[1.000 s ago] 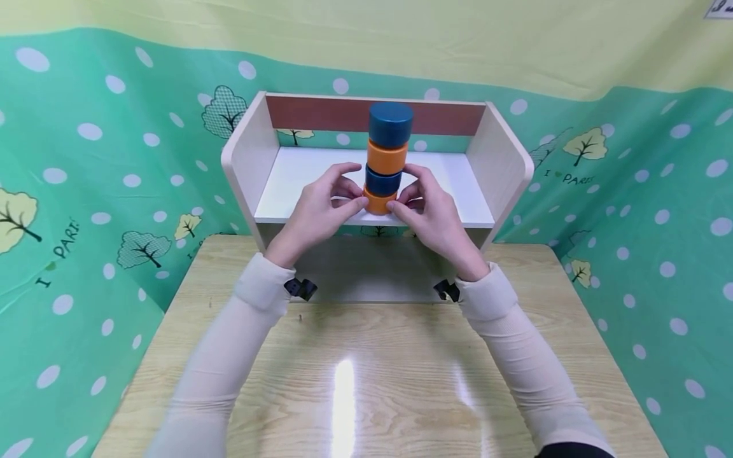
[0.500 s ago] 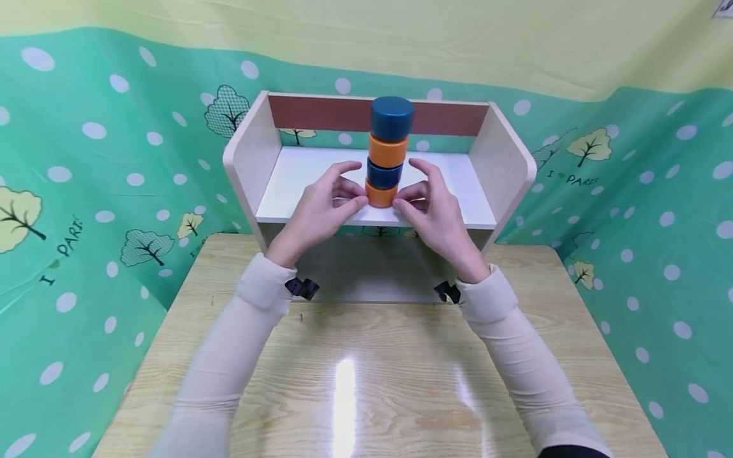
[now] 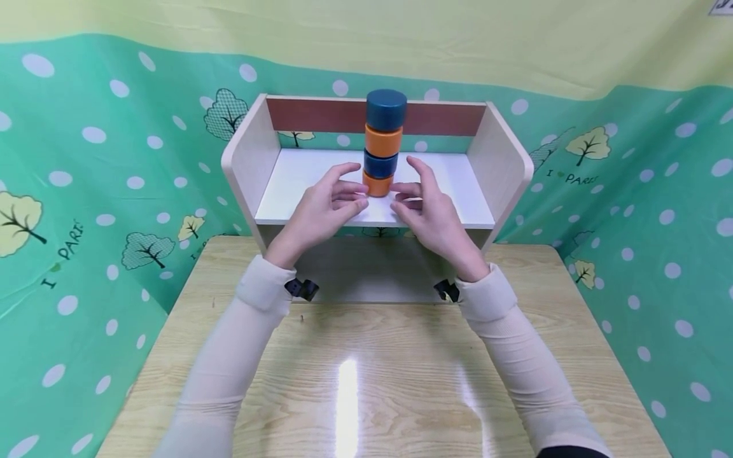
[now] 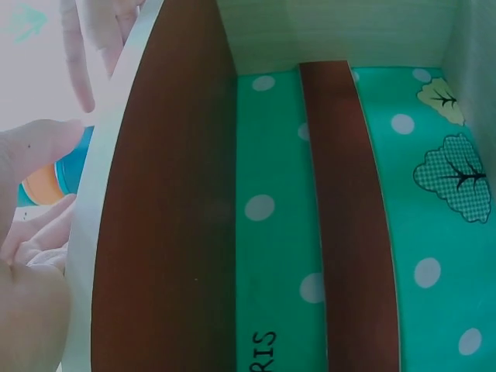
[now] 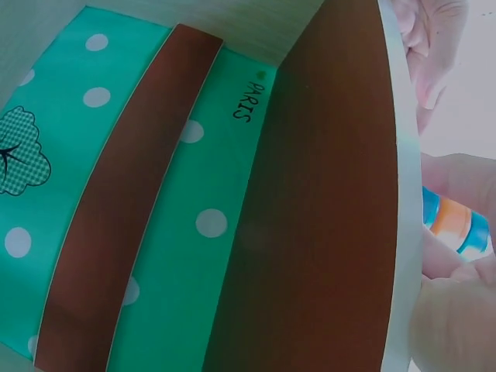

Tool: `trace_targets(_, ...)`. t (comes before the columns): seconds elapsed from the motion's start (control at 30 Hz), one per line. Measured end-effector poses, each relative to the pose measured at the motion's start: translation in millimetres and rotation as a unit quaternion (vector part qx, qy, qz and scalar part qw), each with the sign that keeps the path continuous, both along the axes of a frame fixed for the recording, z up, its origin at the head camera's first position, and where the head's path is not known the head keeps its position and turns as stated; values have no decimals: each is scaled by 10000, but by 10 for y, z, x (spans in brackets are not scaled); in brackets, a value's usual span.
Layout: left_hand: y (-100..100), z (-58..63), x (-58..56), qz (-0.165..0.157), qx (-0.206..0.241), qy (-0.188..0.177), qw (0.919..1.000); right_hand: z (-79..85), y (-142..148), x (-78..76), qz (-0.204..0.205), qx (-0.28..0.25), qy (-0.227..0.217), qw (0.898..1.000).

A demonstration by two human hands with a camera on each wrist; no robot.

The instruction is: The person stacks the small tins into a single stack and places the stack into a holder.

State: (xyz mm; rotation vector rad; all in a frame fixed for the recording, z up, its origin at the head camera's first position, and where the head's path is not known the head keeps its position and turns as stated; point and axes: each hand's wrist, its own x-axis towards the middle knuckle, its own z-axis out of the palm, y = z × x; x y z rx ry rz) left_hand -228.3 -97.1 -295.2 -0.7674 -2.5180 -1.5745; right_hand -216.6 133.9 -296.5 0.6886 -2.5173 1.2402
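A tower of several stacked cylinders, alternately dark blue and orange, stands upright on the white upper shelf. Its top blue piece is wider than the pieces below. My left hand is at the tower's left, fingers loosely bent, fingertips beside the bottom orange cylinder. On the opposite side is my right hand, its index finger raised off the tower. Whether any fingertip still touches the bottom piece, I cannot tell. Both wrist views mostly look under the shelf, showing only bits of the blue and orange cylinders.
The shelf unit has pale side panels and a brown back rail. It stands on a wooden table. A green dotted curtain surrounds it. Beneath the shelf, brown boards fill the wrist views.
The tower has slid back, deeper onto the shelf. My right index finger has come away from the tower's side, and both thumbs now stand apart from the bottom cylinder.
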Motion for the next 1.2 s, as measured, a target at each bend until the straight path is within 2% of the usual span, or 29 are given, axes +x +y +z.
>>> trace_targets(0.4,-31,32,19,-158,-280,-309,9990,51,-61,-1,92,602,-432,9972)
trace_targets(0.8,-70,65,11,-294,-571,-356,9973,93,-136,-11,135,1335,-444,9900)
trace_targets(1.0,-77,99,23,-374,-488,-253,9978,95,-131,1,66,1272,-199,9917)
trace_targets(1.2,-83,126,52,-522,-175,-13,9985,87,-97,53,129,747,132,9970)
